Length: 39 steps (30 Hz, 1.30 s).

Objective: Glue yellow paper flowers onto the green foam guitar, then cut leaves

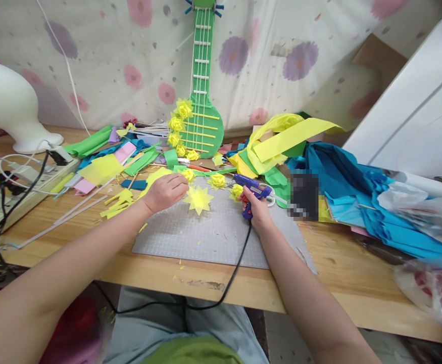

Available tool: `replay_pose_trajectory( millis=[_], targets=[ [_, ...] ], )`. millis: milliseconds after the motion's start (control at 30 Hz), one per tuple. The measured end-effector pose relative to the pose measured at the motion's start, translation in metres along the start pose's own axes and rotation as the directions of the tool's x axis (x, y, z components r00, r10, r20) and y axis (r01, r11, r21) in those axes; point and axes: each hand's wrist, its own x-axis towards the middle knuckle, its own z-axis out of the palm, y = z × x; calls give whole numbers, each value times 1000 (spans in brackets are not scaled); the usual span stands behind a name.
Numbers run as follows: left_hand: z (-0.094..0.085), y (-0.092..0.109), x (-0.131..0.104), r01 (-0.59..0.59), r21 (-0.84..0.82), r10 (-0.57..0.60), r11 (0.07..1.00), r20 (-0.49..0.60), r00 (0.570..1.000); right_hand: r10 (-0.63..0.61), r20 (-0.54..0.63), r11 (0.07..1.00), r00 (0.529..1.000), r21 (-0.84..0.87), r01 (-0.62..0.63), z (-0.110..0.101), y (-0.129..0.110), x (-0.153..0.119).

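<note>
My right hand (257,206) is wrapped round a blue hot glue gun (254,188), its nozzle pointing left above the cutting mat. My left hand (167,191) has its fingers pinched together; what they hold, if anything, is hidden. Just beyond those fingertips is a yellow paper flower (187,175), and close to their right is a yellow star-shaped paper piece (198,199). Another yellow flower (217,181) sits between the hands, and a third flower (237,192) is partly behind the glue gun. Under both hands lies the grey cutting mat (201,242).
A green paper-covered lute-like instrument (207,124) leans upright at the back, yellow flowers along its left edge. Paper scraps (103,169) litter the left. Blue crepe paper (372,202) fills the right. The glue gun's black cord (239,258) drops over the table edge. A power strip (35,184) lies left.
</note>
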Motion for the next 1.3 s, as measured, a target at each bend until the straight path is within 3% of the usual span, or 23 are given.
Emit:
replay_pose_trajectory(
  millis=[267,867,967,1067,1100,1133,1200,1233,1267,1300],
  targets=[
    [11,3,8,-81,0,81,997,7,997,3,9,1000,1000,23,-3,-1,1,2],
    [2,2,8,-144,-30,147,989,235,961,-22,-10,1000,1000,-19,22,0,1,2],
    [0,-4,1,-90,-71,103,993,209,972,-31,-16,999,999,-31,31,0,2,3],
    [1,-7,-1,164,-130,-150,978,112,982,-35,-14,999,999,-18,34,-1,2,4],
    [2,-7,0,314,-178,-300,933,97,949,-33,-11,999,999,-11,33,-1,3,4],
    [3,-5,3,478,-244,-464,844,114,878,-30,-5,1000,1000,-4,30,-1,3,4],
    [5,0,11,757,-376,-722,534,262,640,-23,1,1000,1000,5,23,-2,3,5],
    [5,4,15,832,-417,-767,365,371,523,-23,3,1000,1000,7,23,-2,3,5],
    [5,8,19,870,-439,-765,226,473,437,-24,4,1000,1000,9,24,-2,3,4],
    [5,12,22,881,-453,-740,137,545,395,-26,3,1000,1000,12,25,-2,3,4]
  ],
)
